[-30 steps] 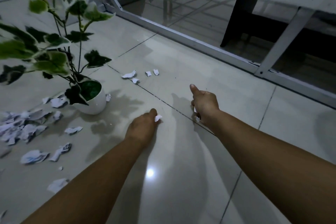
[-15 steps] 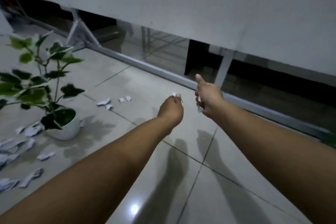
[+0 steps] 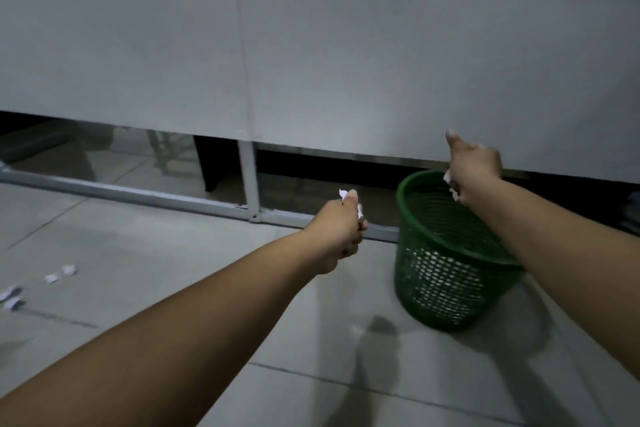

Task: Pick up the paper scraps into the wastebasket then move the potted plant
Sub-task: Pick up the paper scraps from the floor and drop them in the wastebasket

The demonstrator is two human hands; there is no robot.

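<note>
A green mesh wastebasket (image 3: 446,274) stands on the tiled floor at the right, with white scraps showing through its wall. My right hand (image 3: 472,170) is closed on white paper scraps and hangs above the basket's far rim, thumb up. My left hand (image 3: 341,229) is closed on a paper scrap (image 3: 343,195) that sticks out at the thumb; it is left of the basket, short of its rim. Several loose scraps (image 3: 59,274) lie on the floor at the far left. The potted plant is out of view.
A white panel wall (image 3: 311,45) fills the upper view, with a grey metal frame rail (image 3: 138,194) and upright post (image 3: 248,180) along its foot. Behind the gap there is a dark space with furniture legs.
The view has swung right: the plant left the frame and the wastebasket came in. Both hands moved right with their scraps, the right one ending over the basket.
</note>
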